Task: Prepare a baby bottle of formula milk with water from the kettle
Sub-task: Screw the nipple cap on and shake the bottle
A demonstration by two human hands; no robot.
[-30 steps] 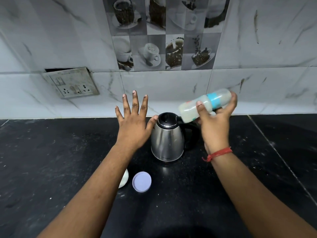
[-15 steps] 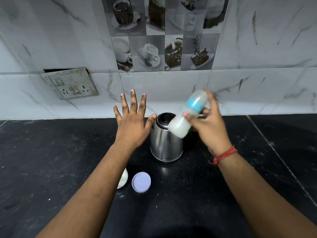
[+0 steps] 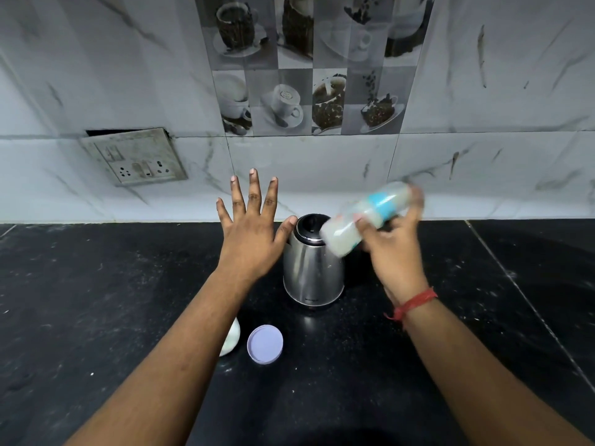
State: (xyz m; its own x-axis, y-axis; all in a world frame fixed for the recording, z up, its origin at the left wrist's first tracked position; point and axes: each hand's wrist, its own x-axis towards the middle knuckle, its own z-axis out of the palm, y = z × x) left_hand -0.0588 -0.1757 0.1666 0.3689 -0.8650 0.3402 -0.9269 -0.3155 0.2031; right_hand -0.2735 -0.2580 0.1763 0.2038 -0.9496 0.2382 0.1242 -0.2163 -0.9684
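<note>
Right hand (image 3: pixel 394 252) wrapped around the baby bottle (image 3: pixel 363 217), held tilted and motion-blurred above the steel kettle (image 3: pixel 313 272) on the black desk (image 3: pixel 96 300), forearm reaching forward; left hand (image 3: pixel 252 233) empty, palm down, fingers spread flat, thumb tip just beside the kettle lid.

Single head-worn wide-angle view, looks forward and down from above the black stone bench (image 3: pixel 96 300). Faces the white marble-look tiled wall (image 3: pixel 483 91) straight on, wall lines bow at the frame edges. Close range: both forearms enter from the bottom corners, stainless steel electric kettle (image 3: pixel 312 275) sits near centre. No second view to overlap
</note>
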